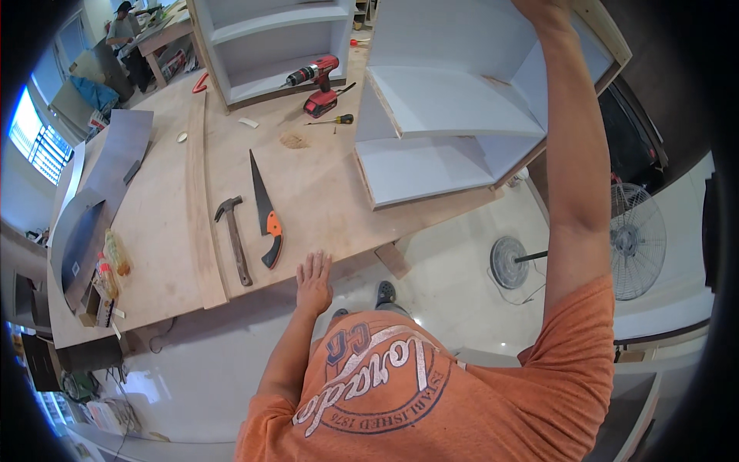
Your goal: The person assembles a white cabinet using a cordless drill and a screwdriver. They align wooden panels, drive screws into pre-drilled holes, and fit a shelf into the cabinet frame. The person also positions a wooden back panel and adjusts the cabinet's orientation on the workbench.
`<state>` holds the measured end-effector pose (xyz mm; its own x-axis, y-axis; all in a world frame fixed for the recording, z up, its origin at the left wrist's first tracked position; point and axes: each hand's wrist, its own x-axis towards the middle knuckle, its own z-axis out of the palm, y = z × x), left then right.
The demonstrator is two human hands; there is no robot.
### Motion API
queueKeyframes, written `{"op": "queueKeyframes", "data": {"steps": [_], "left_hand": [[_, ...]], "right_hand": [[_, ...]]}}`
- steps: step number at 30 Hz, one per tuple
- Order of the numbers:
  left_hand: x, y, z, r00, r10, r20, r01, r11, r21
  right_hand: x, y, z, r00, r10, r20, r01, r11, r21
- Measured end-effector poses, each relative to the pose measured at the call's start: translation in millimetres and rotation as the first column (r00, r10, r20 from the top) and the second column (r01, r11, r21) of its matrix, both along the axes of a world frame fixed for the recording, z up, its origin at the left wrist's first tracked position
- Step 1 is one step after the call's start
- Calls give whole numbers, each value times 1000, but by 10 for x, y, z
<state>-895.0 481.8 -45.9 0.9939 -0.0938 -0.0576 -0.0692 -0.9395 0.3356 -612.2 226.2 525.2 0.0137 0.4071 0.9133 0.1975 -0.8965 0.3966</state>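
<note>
The left hand [314, 279] lies flat and released, fingers spread, on the near edge of the plywood counter [323, 192], just beside the handsaw [265, 209] and claw hammer [233, 235]. The right hand [539, 8] reaches up to the white corner shelf unit [454, 108] at the counter's right edge; its grip is cut off, so I cannot tell.

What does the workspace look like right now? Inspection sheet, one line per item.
Surface: plywood bench, a sawdust pile on it.
Job's things: white cabinet lying at the bench's right end.
Clutter: hammer, handsaw, drill, screwdriver, second cabinet, bottles.
Hands: left hand flat on the bench edge, open; right hand on the cabinet's far end, cut off by the frame.
Cables: fan cord on the floor.
Surroundings: floor fan, a person at a far bench.
</note>
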Motion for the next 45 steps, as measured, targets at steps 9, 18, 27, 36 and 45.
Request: {"op": "queueKeyframes", "data": {"steps": [9, 18, 27, 36, 45], "left_hand": [[7, 3, -50, 1000, -9, 20, 9, 1000, 8], [4, -30, 72, 1000, 9, -8, -9, 1000, 15], [4, 6, 1, 1000, -18, 2, 18, 999, 50], [104, 20, 226, 980, -95, -174, 117, 986, 116], [459, -37, 333, 920, -120, -374, 181, 975, 132]], "right_hand": [[-22, -14, 6, 1000, -11, 9, 11, 1000, 6], [-52, 1, 2, 1000, 14, 4, -14, 1000, -1], [-46, 15, -24, 999, 40, -10, -40, 999, 15], [-85, 12, -13, 996, 73, -44, -71, 997, 42], [-85, 25, -3, 998, 40, -40, -39, 999, 38]]}}
